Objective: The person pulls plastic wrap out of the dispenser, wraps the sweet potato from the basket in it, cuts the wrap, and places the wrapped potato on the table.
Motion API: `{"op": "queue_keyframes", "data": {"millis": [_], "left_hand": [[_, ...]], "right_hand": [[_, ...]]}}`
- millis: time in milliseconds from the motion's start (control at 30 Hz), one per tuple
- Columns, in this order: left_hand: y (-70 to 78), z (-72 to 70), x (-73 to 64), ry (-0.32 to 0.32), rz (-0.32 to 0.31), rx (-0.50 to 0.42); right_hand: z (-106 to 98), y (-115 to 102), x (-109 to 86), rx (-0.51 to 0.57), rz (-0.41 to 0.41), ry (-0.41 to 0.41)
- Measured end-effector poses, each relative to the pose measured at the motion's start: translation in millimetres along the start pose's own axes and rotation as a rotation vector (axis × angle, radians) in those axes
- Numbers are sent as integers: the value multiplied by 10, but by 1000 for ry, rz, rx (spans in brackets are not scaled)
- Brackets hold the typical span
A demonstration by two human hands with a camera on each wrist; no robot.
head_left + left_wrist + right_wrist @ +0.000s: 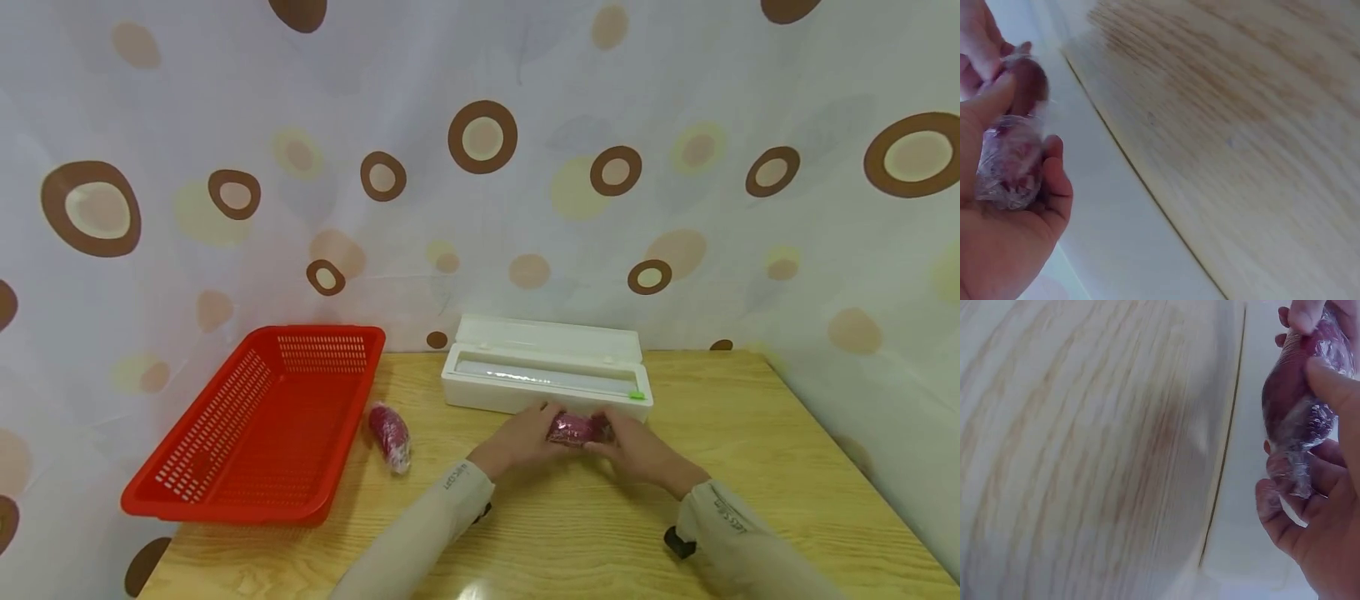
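Observation:
Both hands hold one reddish-purple sweet potato (573, 429) wrapped in clear cling film, just in front of the white cling film box. My left hand (525, 437) curls its fingers and thumb around one end, where the film (1010, 162) looks crumpled. At the other end, my right hand (633, 446) grips with its thumb on top, and loose film (1291, 472) gathers between its fingers. A second wrapped sweet potato (390, 437) lies on the table to the left, apart from both hands. Fingers hide parts of the held one.
The white cling film box (480, 395) stands with its lid (547, 337) raised, a film roll (540, 377) inside and a green slider (637, 395) on its edge. A red plastic basket (330, 475) sits at the left of the wooden table (750, 442). A patterned curtain (555, 225) hangs behind.

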State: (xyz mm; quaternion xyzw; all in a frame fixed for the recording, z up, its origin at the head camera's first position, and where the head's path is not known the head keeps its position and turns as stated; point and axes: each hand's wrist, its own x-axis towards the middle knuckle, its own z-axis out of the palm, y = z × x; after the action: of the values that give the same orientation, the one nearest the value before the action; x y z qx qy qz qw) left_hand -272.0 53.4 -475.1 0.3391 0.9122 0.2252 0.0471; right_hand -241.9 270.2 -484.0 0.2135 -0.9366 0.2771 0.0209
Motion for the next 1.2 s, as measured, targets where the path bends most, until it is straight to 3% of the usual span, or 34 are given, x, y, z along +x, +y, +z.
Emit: {"op": "queue_keyframes", "data": {"millis": [233,400,533,633,767,867,1033,1200], "left_hand": [[-29,6,8,25,56,51],[-36,33,32,14,-11,-102],[-27,23,40,57,-52,-201],[-21,21,31,80,-20,-143],[18,51,23,99,64,27],[61,68,29,112,78,75],[79,90,39,126,23,-35],[126,92,46,176,-45,-128]], "right_hand": [[-19,5,-13,-48,-67,35],[-12,7,-29,-168,-75,94],[-21,-10,-14,-158,-105,141],[-52,-30,5,-103,-104,136],[-118,-55,32,-34,-53,114],[-151,-71,39,-28,-60,161],[-146,-35,22,-49,-103,276],[-139,0,33,-102,-62,314]]}}
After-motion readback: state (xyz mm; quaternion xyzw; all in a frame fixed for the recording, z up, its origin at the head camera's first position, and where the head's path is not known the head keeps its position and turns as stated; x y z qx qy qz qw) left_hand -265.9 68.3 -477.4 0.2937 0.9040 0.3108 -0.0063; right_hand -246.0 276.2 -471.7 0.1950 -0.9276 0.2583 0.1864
